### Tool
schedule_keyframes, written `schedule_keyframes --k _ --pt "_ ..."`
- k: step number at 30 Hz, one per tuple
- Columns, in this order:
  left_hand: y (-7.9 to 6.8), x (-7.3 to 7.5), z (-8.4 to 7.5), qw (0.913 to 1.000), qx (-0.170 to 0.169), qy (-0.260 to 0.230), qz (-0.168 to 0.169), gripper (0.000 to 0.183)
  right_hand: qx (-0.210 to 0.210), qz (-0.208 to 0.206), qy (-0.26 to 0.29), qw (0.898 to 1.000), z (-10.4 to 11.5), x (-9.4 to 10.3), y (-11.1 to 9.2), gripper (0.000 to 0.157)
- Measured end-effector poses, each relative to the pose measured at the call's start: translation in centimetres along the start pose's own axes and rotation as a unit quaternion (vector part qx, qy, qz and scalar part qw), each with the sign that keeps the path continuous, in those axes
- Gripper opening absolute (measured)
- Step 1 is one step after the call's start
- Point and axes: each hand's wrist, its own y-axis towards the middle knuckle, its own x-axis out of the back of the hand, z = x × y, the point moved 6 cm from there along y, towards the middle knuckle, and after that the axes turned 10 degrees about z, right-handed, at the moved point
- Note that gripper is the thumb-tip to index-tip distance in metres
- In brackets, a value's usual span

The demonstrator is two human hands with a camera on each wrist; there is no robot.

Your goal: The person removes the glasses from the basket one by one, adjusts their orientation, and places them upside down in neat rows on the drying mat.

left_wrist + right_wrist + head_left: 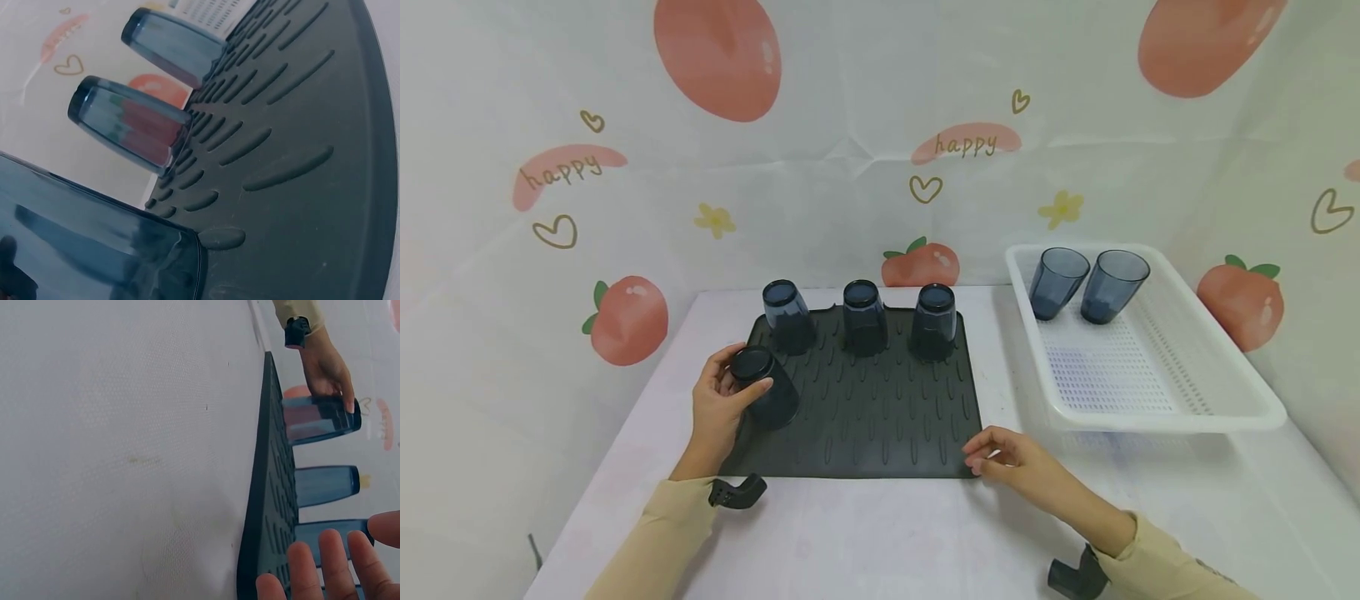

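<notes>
Near the left edge of the black ribbed drying mat (880,425), my left hand (715,415) grips a blue glass (775,402) between thumb and fingers. That glass is upside down, its base uppermost, with its rim down at the mat. Along the mat's back edge stand three more upturned blue glasses: a left one (790,321), a middle one (864,321) and a right one (934,325). By the mat's front right corner, my right hand (1018,468) has loosely bent fingers and holds nothing. Whether it touches the mat I cannot tell.
On the right stands a white plastic basket (1180,422) with a perforated bottom. Inside, at its back left, two blue glasses (1058,283) lean with their mouths upward. A printed cloth backdrop (850,200) hangs behind the white table (850,533).
</notes>
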Motion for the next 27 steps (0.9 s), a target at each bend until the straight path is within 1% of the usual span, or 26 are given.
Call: schedule_keyframes --k 6,10,16,22,27 --pt "0.0 0.0 0.2 0.9998 0.002 0.015 0.010 0.069 -0.007 0.001 0.007 1.000 -0.2 -0.1 0.0 0.026" --pt "0.1 0.2 0.7 0.9995 0.013 0.020 0.018 0.068 -0.009 0.002 0.010 1.000 -0.2 -0.1 -0.1 0.026" --pt "0.3 0.6 1.3 0.9990 0.020 0.028 0.028 0.068 -0.006 0.005 0.004 1.000 0.1 -0.1 -0.1 0.027" --pt "0.3 0.8 1.6 0.9982 0.033 0.034 0.036 0.069 -0.011 0.000 -0.002 1.000 0.0 0.0 0.0 0.026" --pt "0.3 0.6 1.5 0.9981 0.036 0.032 0.038 0.068 -0.004 -0.003 -0.004 1.000 0.0 0.1 0.1 0.025"
